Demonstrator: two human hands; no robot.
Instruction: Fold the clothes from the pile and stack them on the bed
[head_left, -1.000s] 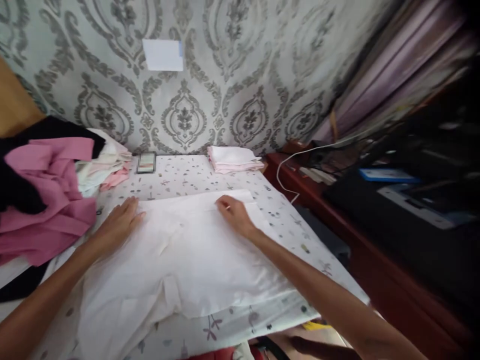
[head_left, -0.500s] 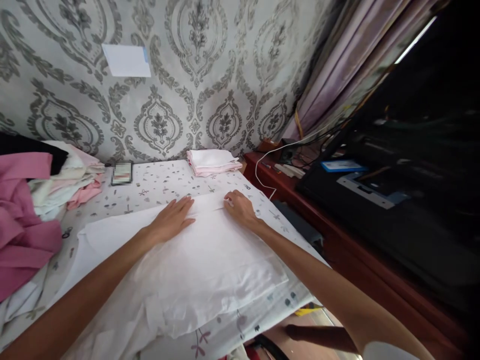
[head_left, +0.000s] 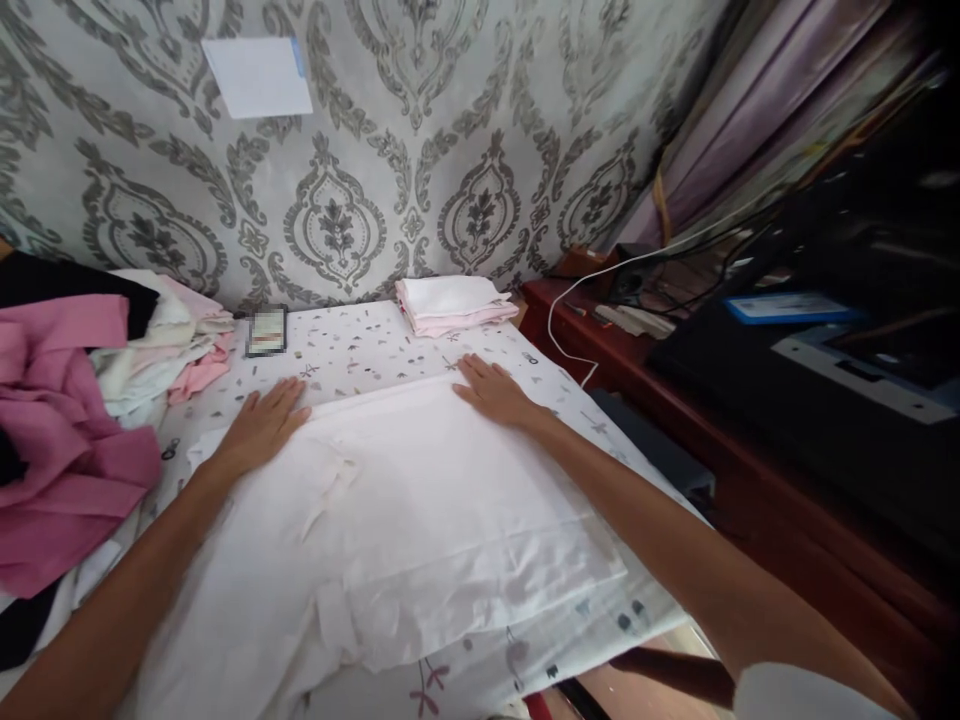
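A white garment [head_left: 450,500] lies spread on the patterned sheet [head_left: 352,350], partly folded over itself, with creases along its near edge. My left hand [head_left: 266,425] rests flat with fingers out on the garment's far left part. At the far right edge of the cloth, my right hand [head_left: 495,390] also lies flat, its fingers stretched forward. Both palms face down on the fabric, and neither hand grips it. Beyond my right hand sits a folded stack of white and pink cloth [head_left: 454,303].
Loose pink, white and black clothes [head_left: 82,430] are heaped at the left. A phone-like object [head_left: 266,332] with a blurred screen lies near the wall. On the right stands a dark red cabinet [head_left: 637,365] with a white cable [head_left: 555,320] and a large black screen.
My left hand has moved left across the garment, and my right hand's fingers have straightened out flat. The far layer now looks smoother and spread wider. The view has shifted slightly.
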